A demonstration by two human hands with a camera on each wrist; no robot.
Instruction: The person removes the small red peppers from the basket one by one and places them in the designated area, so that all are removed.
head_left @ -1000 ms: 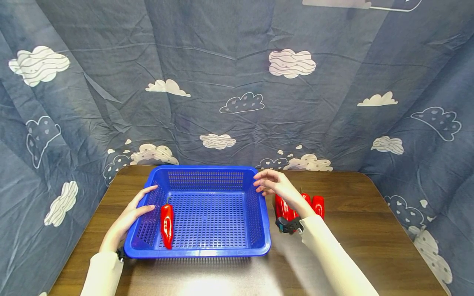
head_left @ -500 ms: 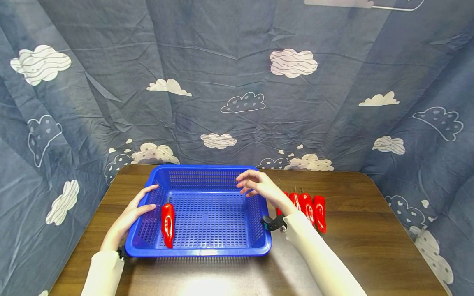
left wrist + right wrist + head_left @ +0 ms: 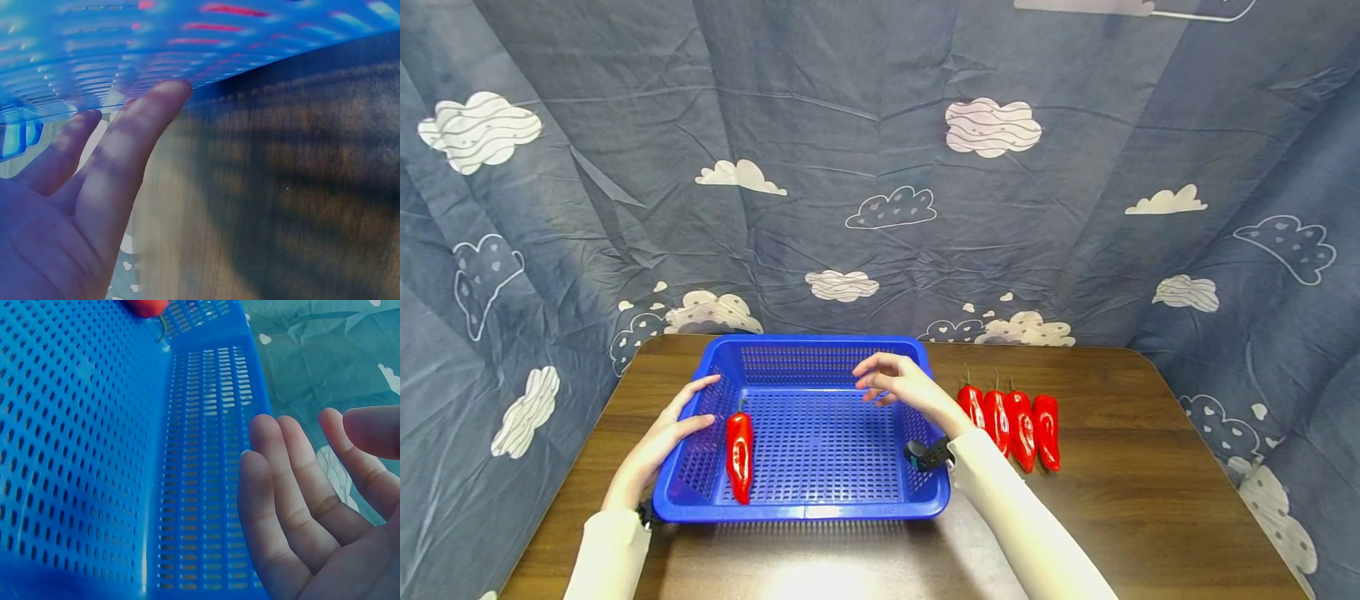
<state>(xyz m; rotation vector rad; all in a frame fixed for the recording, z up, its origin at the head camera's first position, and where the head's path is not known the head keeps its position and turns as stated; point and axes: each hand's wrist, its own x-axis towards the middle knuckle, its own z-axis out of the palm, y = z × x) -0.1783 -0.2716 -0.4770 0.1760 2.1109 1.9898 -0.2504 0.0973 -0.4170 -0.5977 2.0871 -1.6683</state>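
A blue perforated plastic basket (image 3: 805, 512) stands on the table, with one red pepper (image 3: 740, 457) lying lengthwise along its left side, green stem toward the back. At the basket's left wall is my left hand (image 3: 658, 437), thumb and fingers extended and touching the rim area. In the left wrist view, the left hand's fingers (image 3: 125, 162) lie against the slotted plastic, and red shows through the slots. My right hand (image 3: 906, 387) hovers over the basket's right back part, fingers loosely bent and holding nothing. The right wrist view shows those fingers (image 3: 294, 506) apart from the wall.
Right of the basket, several red peppers (image 3: 1021, 429) lie side by side on the brown wooden table (image 3: 1135, 450). A dark cloth with cloud prints (image 3: 880, 267) hangs behind and at both sides. Each wrist wears a black strap.
My right hand has moved left from the basket's right rim to over its inside, uncovering the row of peppers. My left hand, the basket and the pepper inside have stayed put.
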